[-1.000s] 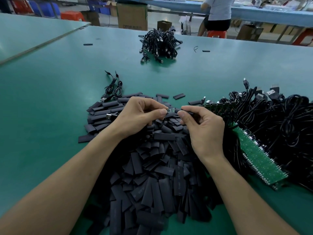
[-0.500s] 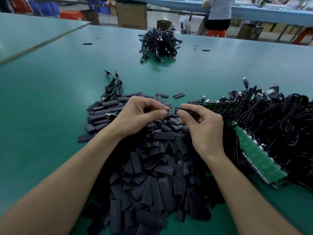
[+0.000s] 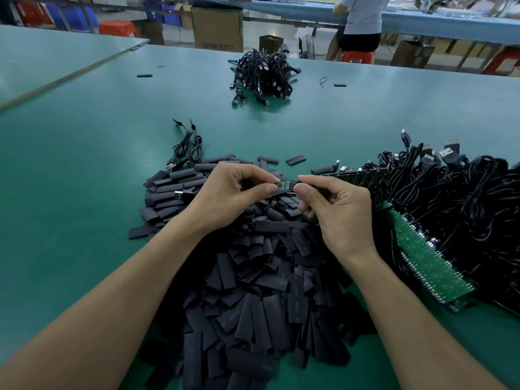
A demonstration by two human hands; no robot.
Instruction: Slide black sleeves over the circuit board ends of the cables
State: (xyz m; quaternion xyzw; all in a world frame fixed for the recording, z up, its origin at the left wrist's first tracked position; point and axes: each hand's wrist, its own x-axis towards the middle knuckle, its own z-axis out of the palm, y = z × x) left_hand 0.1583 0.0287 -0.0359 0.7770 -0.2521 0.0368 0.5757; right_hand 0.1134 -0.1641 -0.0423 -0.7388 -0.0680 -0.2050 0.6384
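Hardly anything had shifted: left hand (image 3: 230,195) still pinched the small green circuit board end (image 3: 282,185), right hand (image 3: 337,215) the flat black tubular sleeve (image 3: 292,182) at its tip, above the sleeve heap (image 3: 253,291); sliding evidently unfinished.

Heap of flat black sleeves (image 3: 253,291) lies nearest on the green tabletop (image 3: 70,192); tangled black cables with green circuit boards (image 3: 464,206) adjoin its right (touching); a smaller black cable bundle (image 3: 261,77) lies behind.

Beyond the far edge of the green table (image 3: 84,170), on the floor, a tall cardboard box (image 3: 218,26), a small dark box (image 3: 270,43) and a red stool (image 3: 118,28), with a person (image 3: 363,18) seated at a blue bench (image 3: 450,26).
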